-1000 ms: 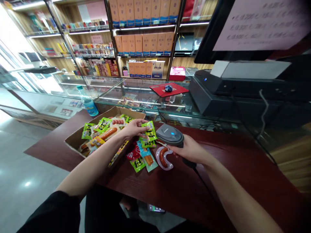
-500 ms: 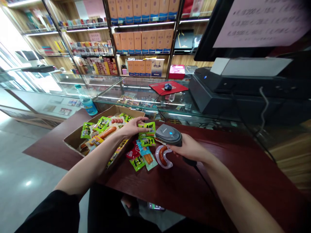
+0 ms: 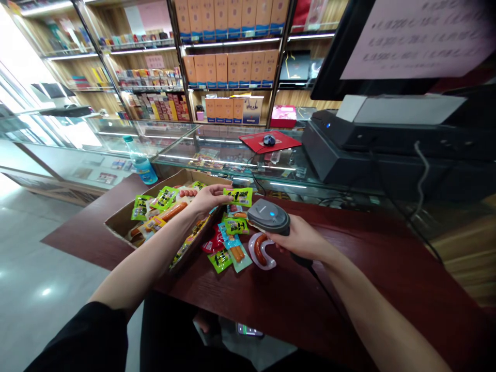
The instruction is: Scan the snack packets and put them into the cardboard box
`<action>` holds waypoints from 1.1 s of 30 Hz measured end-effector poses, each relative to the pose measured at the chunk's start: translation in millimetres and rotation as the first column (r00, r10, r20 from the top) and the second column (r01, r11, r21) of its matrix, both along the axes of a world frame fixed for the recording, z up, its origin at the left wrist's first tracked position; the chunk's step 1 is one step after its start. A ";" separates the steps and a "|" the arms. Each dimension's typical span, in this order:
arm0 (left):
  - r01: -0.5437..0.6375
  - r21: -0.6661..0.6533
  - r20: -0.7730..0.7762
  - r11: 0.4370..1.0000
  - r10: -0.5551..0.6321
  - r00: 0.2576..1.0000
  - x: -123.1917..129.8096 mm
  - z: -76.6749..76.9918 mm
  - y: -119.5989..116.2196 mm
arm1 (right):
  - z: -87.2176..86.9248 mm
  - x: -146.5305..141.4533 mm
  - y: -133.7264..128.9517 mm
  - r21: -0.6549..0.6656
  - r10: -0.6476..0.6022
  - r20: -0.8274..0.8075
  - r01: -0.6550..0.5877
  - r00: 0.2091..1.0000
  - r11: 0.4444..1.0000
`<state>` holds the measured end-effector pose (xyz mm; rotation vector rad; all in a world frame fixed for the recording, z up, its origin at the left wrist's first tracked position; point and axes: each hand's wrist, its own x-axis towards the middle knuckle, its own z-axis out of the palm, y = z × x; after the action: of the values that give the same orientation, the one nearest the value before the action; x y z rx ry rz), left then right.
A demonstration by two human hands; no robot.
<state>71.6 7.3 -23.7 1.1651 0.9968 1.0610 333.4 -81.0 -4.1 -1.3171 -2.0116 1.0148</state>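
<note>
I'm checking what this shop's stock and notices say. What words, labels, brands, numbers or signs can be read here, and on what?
No text can be read clearly enough to quote.
Paper sign: rows of print, too blurred to read.
Barcode scanner: a small word on top, too small to read.
Green packet: bold dark characters, too small to read.
Shelf carton: dark markings, too small to read.

On the dark red bench (image 3: 294, 305), the right hand (image 3: 300, 238) grips a barcode scanner (image 3: 268, 217) just above loose sausage packets (image 3: 220, 261), while the left hand (image 3: 209, 199), reaching over a cardboard box (image 3: 124, 226) of more packets, touches a green sausage packet (image 3: 237, 196).
</note>
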 end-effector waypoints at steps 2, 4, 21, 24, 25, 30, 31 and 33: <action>-0.007 -0.006 -0.009 1.000 0.007 1.000 0.0 0.1 0.0 | -1.1 0.5 0.1 -0.004 0.007 0.006 -0.007 1.000 1.000; -0.007 -0.007 -0.017 1.000 0.007 1.000 -0.2 0.6 -0.1 | -2.4 1.1 0.4 -0.002 0.008 0.008 -0.008 1.000 1.000; -0.069 0.014 -0.053 0.997 0.070 0.996 -2.3 5.5 -1.8 | 1.7 1.7 -0.1 -0.015 0.010 -0.030 -0.011 0.999 1.000; -0.140 0.051 -0.097 0.989 0.145 0.985 -10.8 7.2 -0.9 | 1.1 2.6 0.3 -0.031 0.037 -0.052 -0.039 0.998 0.999; -0.161 0.070 -0.104 0.984 0.168 0.980 -16.1 8.8 -0.3 | 1.1 2.9 0.3 -0.039 0.044 -0.059 -0.046 0.997 0.998; -0.285 0.194 -0.124 0.939 0.312 0.942 -68.5 33.6 3.1 | 2.7 3.9 -0.8 -0.062 0.037 -0.065 -0.041 0.997 0.997; -0.318 0.226 -0.112 0.921 0.349 0.931 -82.6 41.8 2.9 | 3.2 4.0 -1.1 -0.059 0.030 -0.065 -0.033 0.997 0.998; -0.403 0.265 -0.098 0.876 0.440 0.893 -109.9 58.5 0.7 | 4.2 4.3 -1.4 -0.055 0.018 -0.070 -0.022 0.997 0.998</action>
<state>-38.2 8.0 34.8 1.2688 1.3156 1.4882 337.8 -82.3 0.1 -1.2752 -1.9614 1.1174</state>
